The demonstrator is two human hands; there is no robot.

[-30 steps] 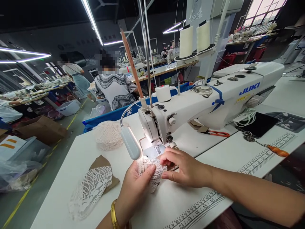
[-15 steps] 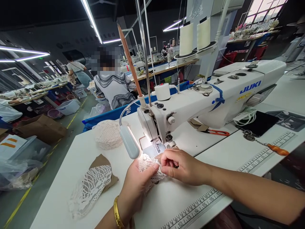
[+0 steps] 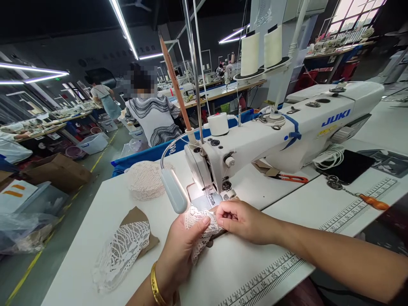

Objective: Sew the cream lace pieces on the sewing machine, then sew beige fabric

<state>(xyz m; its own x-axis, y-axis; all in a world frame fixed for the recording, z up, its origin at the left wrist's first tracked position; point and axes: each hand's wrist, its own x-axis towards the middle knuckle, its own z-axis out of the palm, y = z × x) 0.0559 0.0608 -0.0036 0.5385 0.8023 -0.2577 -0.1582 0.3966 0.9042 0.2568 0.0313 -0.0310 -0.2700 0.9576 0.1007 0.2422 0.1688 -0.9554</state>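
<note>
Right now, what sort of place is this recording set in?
Most likely a garment workshop: a sewing machine on a white table, thread cones above it, both hands holding lace, and more sewing tables behind.

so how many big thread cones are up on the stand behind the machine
2. Both stand side by side on the thread stand above the sewing machine: the left cone and the right cone. A smaller white spool sits on the machine head; others may be hidden.

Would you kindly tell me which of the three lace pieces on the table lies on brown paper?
The flat lace piece at the near left: brown paper shows beneath it. The heap lies bare; both hands hold the third.
</note>
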